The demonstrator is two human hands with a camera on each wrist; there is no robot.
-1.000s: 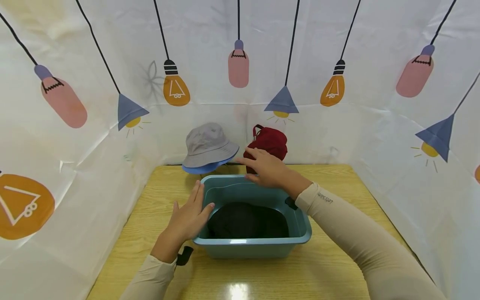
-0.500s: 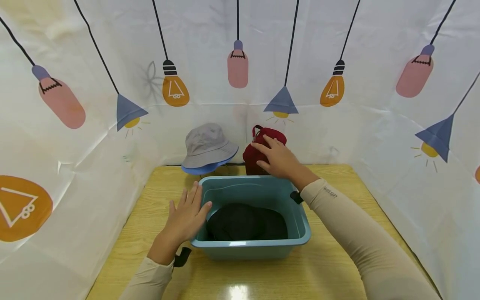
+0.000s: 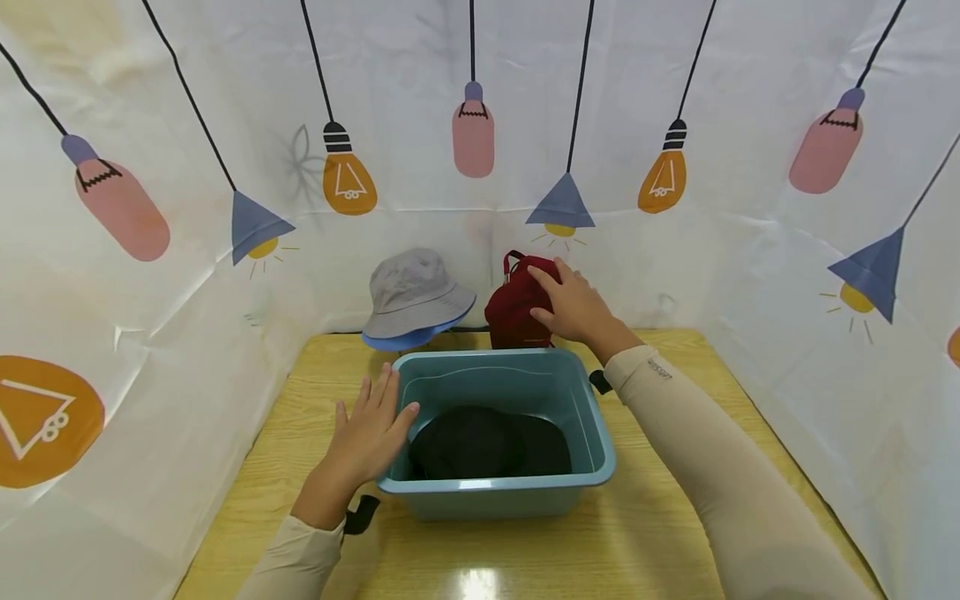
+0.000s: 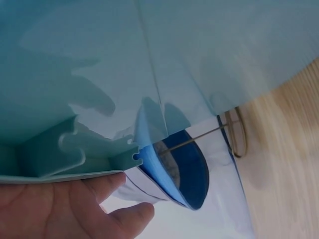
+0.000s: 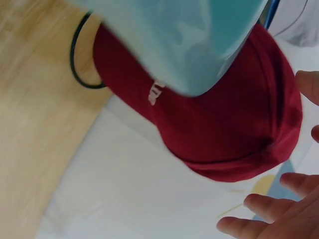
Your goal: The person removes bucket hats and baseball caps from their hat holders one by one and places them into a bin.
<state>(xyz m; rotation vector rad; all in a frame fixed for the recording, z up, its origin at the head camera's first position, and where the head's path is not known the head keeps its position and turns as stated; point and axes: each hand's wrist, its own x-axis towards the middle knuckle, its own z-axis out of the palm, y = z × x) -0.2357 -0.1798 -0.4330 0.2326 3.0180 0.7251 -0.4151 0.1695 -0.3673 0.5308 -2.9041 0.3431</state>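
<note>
A teal plastic basin [image 3: 487, 503] stands on the table with a black cap [image 3: 480, 442] lying inside it. My left hand [image 3: 365, 437] rests along the basin's left rim, fingers straight and thumb spread; the left wrist view has its fingertips right at the rim. Behind the basin's right half, a red cap [image 3: 517, 312] with a small pale mark on its front is perched upright. My right hand [image 3: 577, 310] reaches over the basin's far right corner to the red cap, overlapping its right side in the head view. In the right wrist view its spread fingers [image 5: 269, 206] are beside the crown.
A grey bucket hat [image 3: 416, 287] with a blue underside sits on a wire stand [image 4: 237, 132] behind the basin's left half. The wooden table [image 3: 660, 533] ends at a white wall sheet [image 3: 630, 275] printed with hanging lamps, which encloses the back and both sides.
My right hand has moved right and slightly up, from the left front of the red cap to its right side. The left hand stays at the basin's left rim.
</note>
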